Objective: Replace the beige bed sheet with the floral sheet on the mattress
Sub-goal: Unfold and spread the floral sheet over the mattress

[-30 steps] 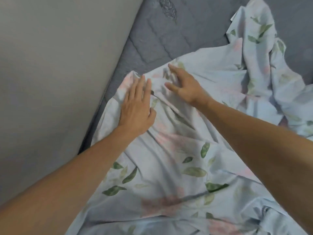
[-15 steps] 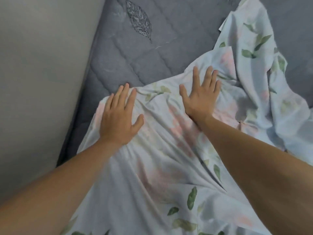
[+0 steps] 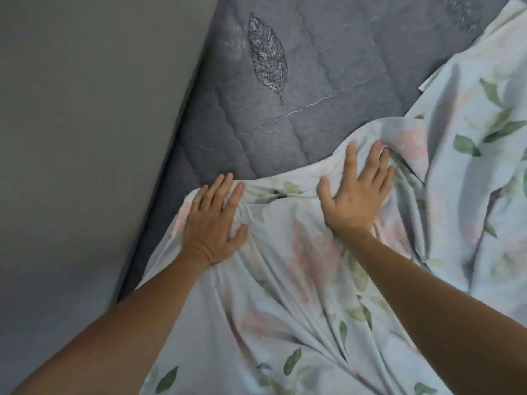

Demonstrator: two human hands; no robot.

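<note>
Pressed flat on the floral sheet (image 3: 299,295) with left hand (image 3: 212,223) and right hand (image 3: 355,192), fingers straight, gripping nothing. Lay bunched over the grey mattress (image 3: 285,95), bare past its edge. Close against the wall (image 3: 85,138).

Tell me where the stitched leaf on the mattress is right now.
In the head view the stitched leaf sits upper centre on the bare grey mattress, beyond the floral sheet, near the wall.
</note>
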